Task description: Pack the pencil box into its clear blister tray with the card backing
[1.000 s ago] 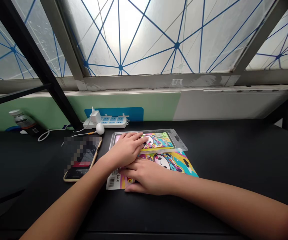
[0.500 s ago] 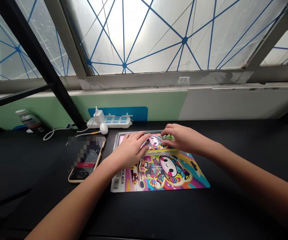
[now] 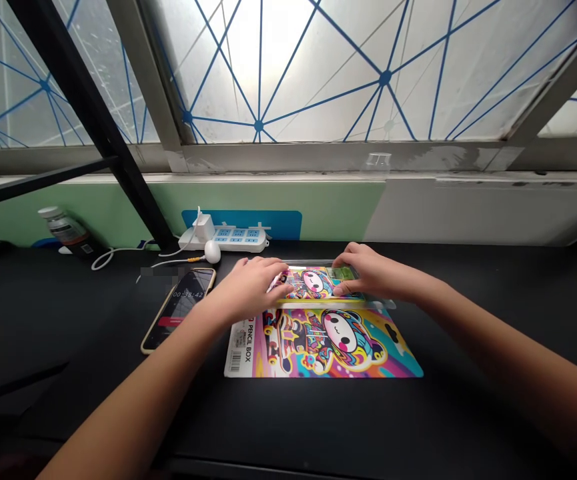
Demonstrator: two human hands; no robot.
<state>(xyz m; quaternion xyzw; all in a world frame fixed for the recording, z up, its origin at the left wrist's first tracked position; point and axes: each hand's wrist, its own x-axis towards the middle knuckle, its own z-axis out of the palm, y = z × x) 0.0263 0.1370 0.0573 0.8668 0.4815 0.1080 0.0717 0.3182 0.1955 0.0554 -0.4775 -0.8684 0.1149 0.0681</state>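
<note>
A flat, colourful printed card (image 3: pixel 328 343) marked PENCIL BOX lies on the black desk, with a cartoon figure in a bear hood. At its far edge is a pencil box (image 3: pixel 313 283) with the same figure and a clear plastic rim. My left hand (image 3: pixel 253 287) grips the box's left end, thumb near the front edge and fingers over the far side. At the right end my right hand (image 3: pixel 371 272) holds it between thumb and fingers, beside a green patch. The fingertips at the far edge are partly hidden.
Left of the card lies a phone (image 3: pixel 183 303) showing a timer. Behind it are a white power strip (image 3: pixel 238 239) with a plugged-in charger, a cable and a white round piece (image 3: pixel 212 251). A bottle (image 3: pixel 68 230) stands back left, near a black metal post (image 3: pixel 98 127).
The view has shifted slightly. My left hand has slid left along the box, and my right hand has moved a little right. More of the box's picture shows between them.
</note>
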